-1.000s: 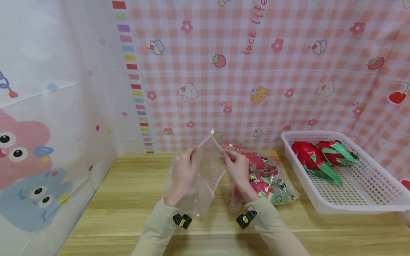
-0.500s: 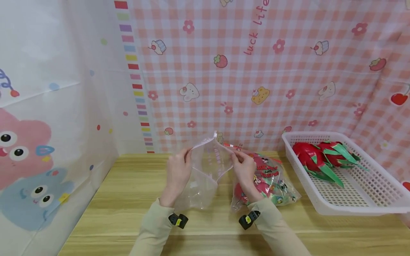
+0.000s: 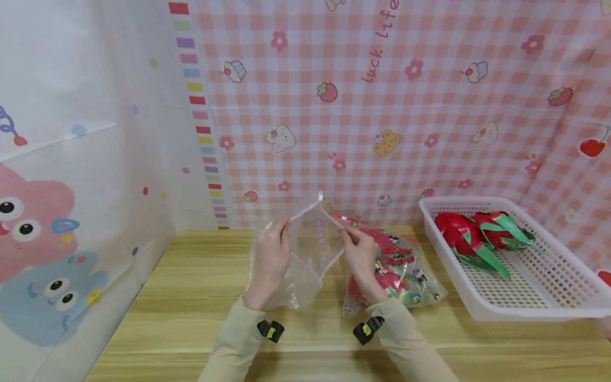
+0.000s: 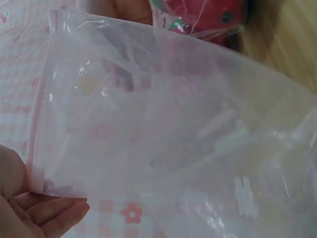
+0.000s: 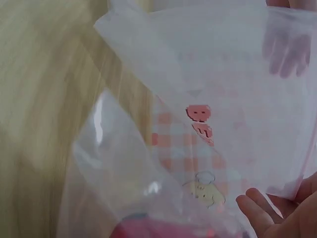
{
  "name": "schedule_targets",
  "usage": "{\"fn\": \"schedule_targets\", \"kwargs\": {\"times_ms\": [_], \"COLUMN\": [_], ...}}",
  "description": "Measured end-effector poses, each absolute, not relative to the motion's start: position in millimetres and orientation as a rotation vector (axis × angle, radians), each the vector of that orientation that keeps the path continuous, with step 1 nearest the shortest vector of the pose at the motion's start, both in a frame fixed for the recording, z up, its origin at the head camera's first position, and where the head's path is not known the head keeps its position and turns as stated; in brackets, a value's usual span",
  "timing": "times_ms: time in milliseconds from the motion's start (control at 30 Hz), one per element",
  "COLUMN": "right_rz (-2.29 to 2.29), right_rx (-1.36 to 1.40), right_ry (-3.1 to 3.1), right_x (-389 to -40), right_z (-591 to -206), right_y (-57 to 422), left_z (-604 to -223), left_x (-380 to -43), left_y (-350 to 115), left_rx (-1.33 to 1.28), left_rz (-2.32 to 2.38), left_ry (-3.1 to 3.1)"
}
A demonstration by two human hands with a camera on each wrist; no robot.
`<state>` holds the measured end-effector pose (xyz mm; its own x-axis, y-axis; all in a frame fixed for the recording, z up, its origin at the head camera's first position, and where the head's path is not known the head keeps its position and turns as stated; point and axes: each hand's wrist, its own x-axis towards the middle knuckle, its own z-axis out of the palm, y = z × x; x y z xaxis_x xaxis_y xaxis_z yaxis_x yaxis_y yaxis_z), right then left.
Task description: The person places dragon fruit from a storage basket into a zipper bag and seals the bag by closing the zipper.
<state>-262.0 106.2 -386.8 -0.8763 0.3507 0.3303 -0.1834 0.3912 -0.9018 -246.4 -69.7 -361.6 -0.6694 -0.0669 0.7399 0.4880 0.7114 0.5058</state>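
Observation:
A clear zip bag with a pink-edged mouth hangs over the table, its mouth spread into a diamond in the head view. My left hand pinches the left edge of that mouth. On the opposite edge, my right hand pinches the rim between thumb and fingers. Nothing shows inside the bag. In the left wrist view the film of the zip bag fills most of the picture, with the left fingers at its pink edge. The right wrist view has the right fingers at the bag's lower right corner.
Just right of my right hand lies a printed clear bag with red and green contents. A white plastic basket farther right holds red dragon fruits with green leaves. Checked cloth hangs behind the wooden table.
The bag's mouth was pulled wider half a second ago, with the hands farther apart. The hands are now slightly closer together, both still pinching the rim. The basket and printed bag stay put.

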Motion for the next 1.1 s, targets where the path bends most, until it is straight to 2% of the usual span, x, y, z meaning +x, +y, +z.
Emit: {"fn": "schedule_targets", "kwargs": {"times_ms": [267, 667, 900, 1100], "right_rz": [1.584, 1.476, 1.535, 1.399], "right_rx": [-0.135, -0.036, 0.064, 0.103], "right_ry": [-2.164, -2.374, -2.426, -2.522], "right_x": [-264.7, -262.7, -255.9, -256.3], "right_z": [-388.7, -382.3, -362.2, -330.3], "right_y": [113.3, 125.5, 135.7, 170.4], "left_z": [-363.5, -361.7, -360.8, -361.6], "left_x": [-250.0, -260.6, -262.5, -264.0], "left_y": [-73.7, -65.3, -62.0, -59.5], "left_rx": [-0.422, -0.37, -0.382, -0.375], "left_rz": [-0.898, -0.902, -1.009, -0.983], "left_ry": [-2.135, -2.119, -2.137, -2.137]}}
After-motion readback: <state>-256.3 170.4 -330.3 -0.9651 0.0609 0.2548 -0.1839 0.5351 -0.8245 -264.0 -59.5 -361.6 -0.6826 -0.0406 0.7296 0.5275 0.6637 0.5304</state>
